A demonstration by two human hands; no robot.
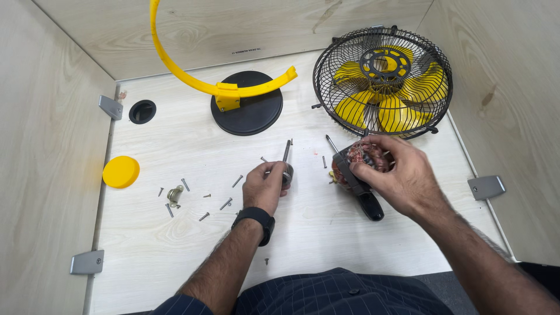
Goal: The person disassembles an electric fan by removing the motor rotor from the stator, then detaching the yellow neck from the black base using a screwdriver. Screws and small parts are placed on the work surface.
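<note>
**Fan motor in pieces**

Near us, the left hand (265, 185) grips a steel rotor shaft (286, 153); the right hand (392, 170) clamps the heavy motor (364, 156) over the surface (315, 233). Copper windings look fragile: hold the casing. Beyond stands the fan cage (382, 81).

Pale wood-grain bench (326, 233), walled on three sides. Lying on it: yellow round cap (121, 172) at left edge; loose screws (204, 198) scattered left of centre; small metal clamp (174, 195) among them; black round base (248, 114) at rear; caged fan head (382, 81) rear right; black screwdriver handle (371, 207) near centre.
</note>
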